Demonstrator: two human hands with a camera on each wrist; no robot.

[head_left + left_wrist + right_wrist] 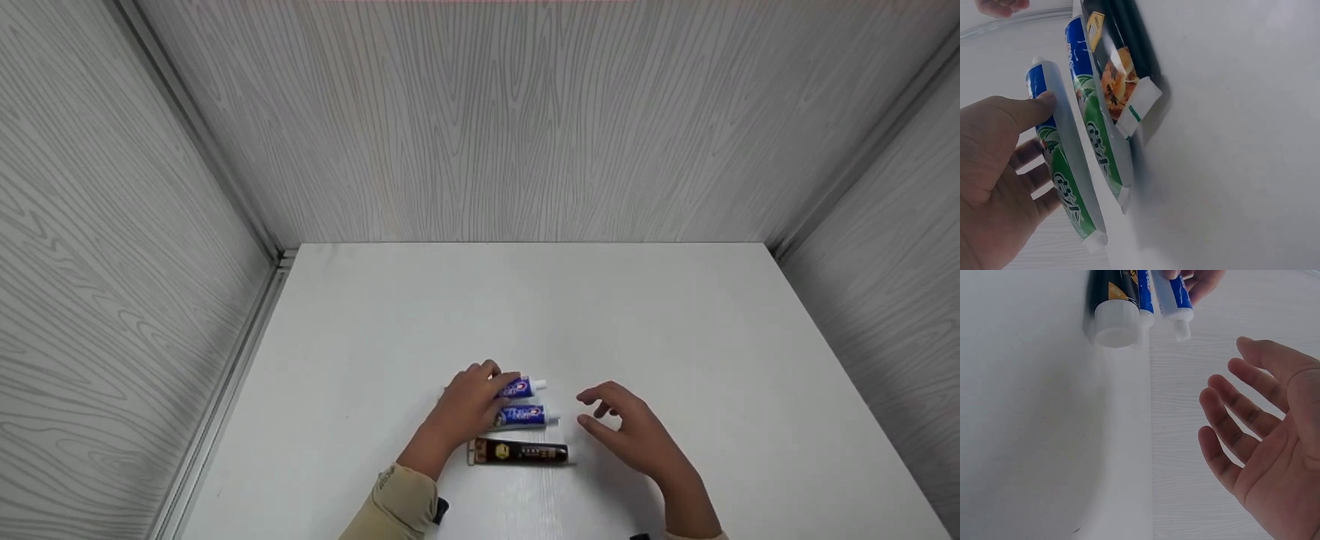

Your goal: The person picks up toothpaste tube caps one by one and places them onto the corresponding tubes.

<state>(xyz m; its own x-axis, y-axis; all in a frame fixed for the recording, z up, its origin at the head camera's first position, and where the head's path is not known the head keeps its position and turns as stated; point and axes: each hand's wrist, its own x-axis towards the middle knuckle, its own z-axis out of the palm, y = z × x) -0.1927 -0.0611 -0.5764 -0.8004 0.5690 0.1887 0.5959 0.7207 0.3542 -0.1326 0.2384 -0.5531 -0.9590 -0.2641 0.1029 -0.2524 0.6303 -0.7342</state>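
My left hand (466,405) grips a blue, green and white toothpaste tube (1069,185), thumb on one side and fingers on the other in the left wrist view. A second, matching toothpaste tube (526,415) lies beside it, closer to me. Nearest to me is a black tube (523,451) with a white cap, lying with its cap to the right. My right hand (634,427) hovers to the right of the tubes' caps, holding nothing. In the right wrist view its fingers (1235,405) are spread and slightly bent, apart from the tubes.
The tubes lie on a white table (360,315). Grey wood-grain panels stand at the back (480,120), left (90,300) and right (892,225). A metal frame strip (225,397) runs along the table's left edge.
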